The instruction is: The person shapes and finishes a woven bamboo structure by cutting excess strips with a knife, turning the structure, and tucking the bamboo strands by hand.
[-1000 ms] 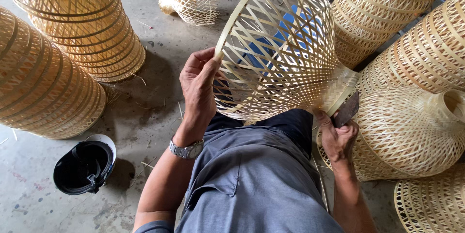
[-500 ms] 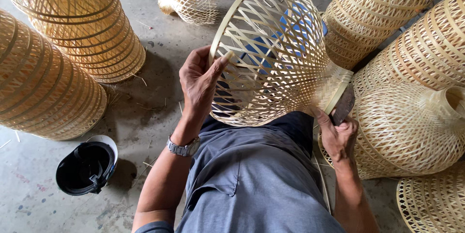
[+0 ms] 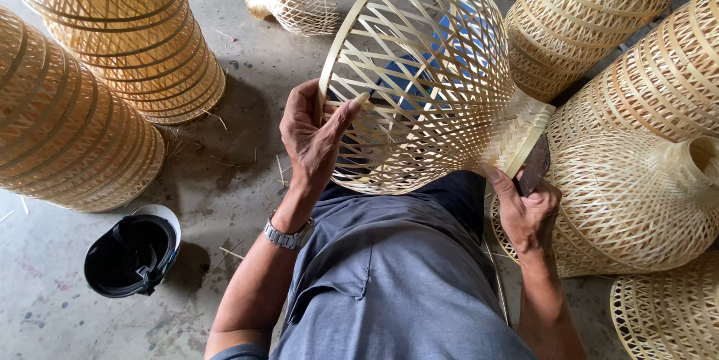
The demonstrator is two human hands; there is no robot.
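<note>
Head view, looking down over the person's lap:

- An open-weave, bell-shaped lampshade of pale bamboo strips point(image 3: 427, 75) lies tilted on its side above the grey-clad thighs, its wide round rim toward the left and its narrow woven neck toward the right.
- The left hand point(image 3: 314, 139) grips that rim, with the thumb laid along the hoop and the fingers curled behind it; a metal wristwatch point(image 3: 288, 236) sits on the wrist.
- The right hand point(image 3: 528, 214) is closed around a dark flat blade point(image 3: 533, 169), whose tip touches the shade's neck.
- Tall stacks of finished bamboo shades point(image 3: 97, 90) stand at the left on the concrete floor point(image 3: 225, 165), and more stand at the right.
- A black and white helmet point(image 3: 133, 251) rests upside down at the lower left, well apart from both hands.
</note>
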